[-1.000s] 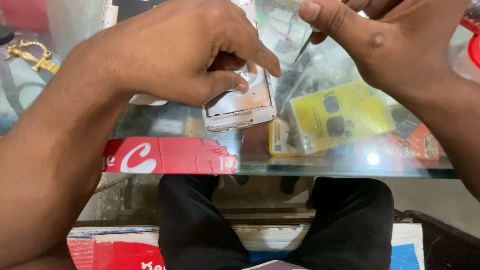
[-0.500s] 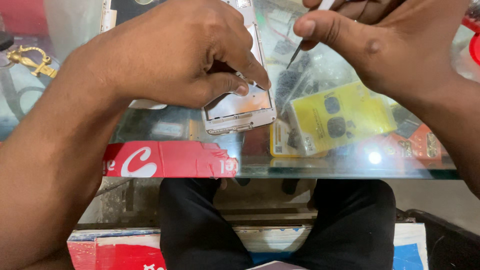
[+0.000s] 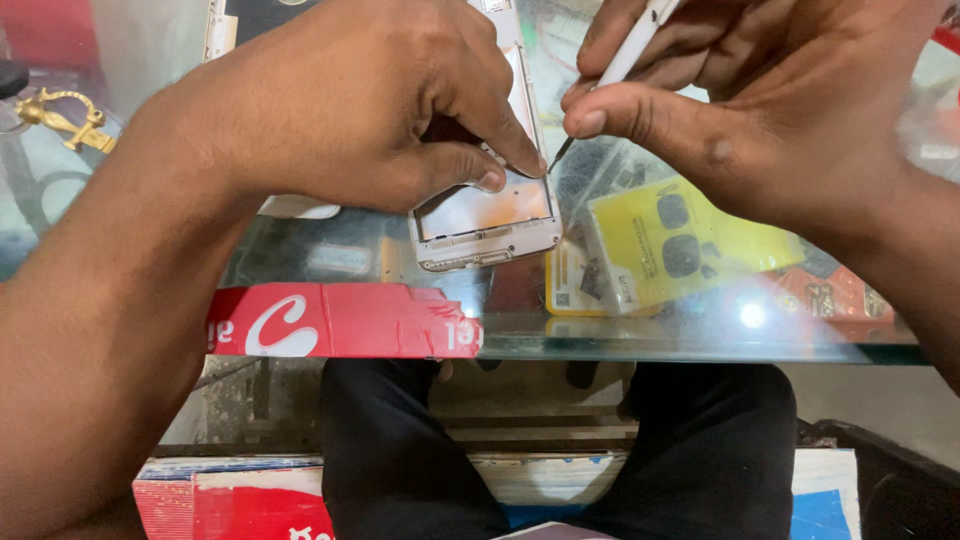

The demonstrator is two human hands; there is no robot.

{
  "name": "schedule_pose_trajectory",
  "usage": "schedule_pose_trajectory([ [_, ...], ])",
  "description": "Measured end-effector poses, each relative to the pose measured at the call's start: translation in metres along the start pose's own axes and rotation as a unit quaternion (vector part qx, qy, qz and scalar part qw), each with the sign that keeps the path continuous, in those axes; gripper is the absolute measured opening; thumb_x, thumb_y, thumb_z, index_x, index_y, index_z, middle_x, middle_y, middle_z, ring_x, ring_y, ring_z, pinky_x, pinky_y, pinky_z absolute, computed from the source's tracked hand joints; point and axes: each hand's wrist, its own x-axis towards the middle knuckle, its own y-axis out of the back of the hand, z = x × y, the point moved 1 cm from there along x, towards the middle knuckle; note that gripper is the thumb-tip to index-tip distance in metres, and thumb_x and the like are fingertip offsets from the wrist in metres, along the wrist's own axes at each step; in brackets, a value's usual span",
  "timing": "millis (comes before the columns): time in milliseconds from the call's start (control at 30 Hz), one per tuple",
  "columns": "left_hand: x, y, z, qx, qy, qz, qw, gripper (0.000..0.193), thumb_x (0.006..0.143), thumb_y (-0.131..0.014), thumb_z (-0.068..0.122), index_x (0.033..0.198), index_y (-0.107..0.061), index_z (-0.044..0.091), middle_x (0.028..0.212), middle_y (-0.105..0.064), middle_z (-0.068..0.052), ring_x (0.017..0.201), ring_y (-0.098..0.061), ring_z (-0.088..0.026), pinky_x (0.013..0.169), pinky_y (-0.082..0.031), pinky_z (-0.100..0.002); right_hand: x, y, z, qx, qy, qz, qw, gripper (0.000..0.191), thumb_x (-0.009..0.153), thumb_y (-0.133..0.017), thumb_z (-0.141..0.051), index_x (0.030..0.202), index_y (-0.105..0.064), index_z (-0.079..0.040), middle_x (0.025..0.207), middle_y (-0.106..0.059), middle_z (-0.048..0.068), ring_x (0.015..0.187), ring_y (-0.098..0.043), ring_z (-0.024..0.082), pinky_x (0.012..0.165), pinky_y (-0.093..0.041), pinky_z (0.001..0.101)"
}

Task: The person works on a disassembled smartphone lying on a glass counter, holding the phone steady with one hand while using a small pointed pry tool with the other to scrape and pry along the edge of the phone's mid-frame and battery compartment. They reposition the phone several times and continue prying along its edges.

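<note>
A silver-framed phone body (image 3: 487,225), opened up and without its screen, lies on a glass counter (image 3: 650,335). My left hand (image 3: 370,110) covers its upper half and pins it down, thumb and forefinger pressed on the right side of the frame. My right hand (image 3: 740,110) pinches a thin white tool (image 3: 630,50) with a dark pointed tip. The tip touches the phone's right edge, just beside my left forefinger. The top of the phone is hidden under my left hand.
Yellow (image 3: 680,240) and orange (image 3: 830,295) accessory packets lie under the glass at the right. A red strip of tape (image 3: 340,320) runs along the counter's front edge. A gold-coloured metal piece (image 3: 60,110) sits at the far left. My dark-trousered legs (image 3: 400,450) show below.
My right hand has come down and left, bringing the tool's tip from above the counter to the phone's right edge. My left hand has kept its hold on the phone.
</note>
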Motion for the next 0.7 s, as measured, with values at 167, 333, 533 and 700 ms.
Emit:
schedule_pose_trajectory([
  [167, 0.000, -0.001, -0.002, -0.009, 0.004, 0.002, 1.000, 0.023, 0.081, -0.083, 0.017, 0.104, -0.083, 0.018, 0.080, -0.070, -0.005, 0.068, -0.064, -0.020, 0.056, -0.048, -0.037, 0.001, -0.001, 0.002, -0.042, 0.037, -0.009, 0.998, 0.026, 0.101, -0.081, -0.002, 0.095, -0.058, 0.009, 0.097, -0.072, 0.021, 0.092, -0.076, 0.023, 0.070, -0.058, 0.0269],
  [333, 0.000, -0.001, -0.004, -0.021, -0.022, 0.014, 0.999, 0.029, 0.077, -0.077, 0.006, 0.104, -0.083, 0.016, 0.079, -0.069, -0.006, 0.071, -0.065, -0.022, 0.059, -0.049, -0.037, 0.004, -0.002, -0.005, -0.021, 0.096, -0.043, 0.994, 0.029, 0.105, -0.078, -0.005, 0.115, -0.057, 0.011, 0.107, -0.071, 0.020, 0.098, -0.077, 0.022, 0.084, -0.064, 0.0281],
  [533, 0.003, 0.000, -0.003, -0.014, -0.040, 0.005, 0.999, 0.029, 0.078, -0.074, 0.003, 0.104, -0.083, 0.014, 0.078, -0.069, -0.005, 0.076, -0.066, -0.022, 0.065, -0.051, -0.038, 0.013, 0.000, -0.018, -0.066, 0.190, -0.037, 0.979, 0.042, 0.103, -0.082, -0.008, 0.122, -0.051, 0.014, 0.112, -0.068, 0.023, 0.096, -0.076, 0.026, 0.082, -0.066, 0.0290],
  [700, 0.003, 0.002, -0.001, -0.007, -0.029, 0.001, 1.000, 0.028, 0.074, -0.078, 0.006, 0.101, -0.084, 0.014, 0.079, -0.068, -0.010, 0.072, -0.065, -0.025, 0.061, -0.049, -0.039, 0.012, 0.003, -0.024, 0.029, 0.065, -0.079, 0.994, 0.037, 0.103, -0.075, -0.003, 0.125, -0.049, 0.012, 0.115, -0.071, 0.019, 0.105, -0.078, 0.025, 0.092, -0.063, 0.0322],
])
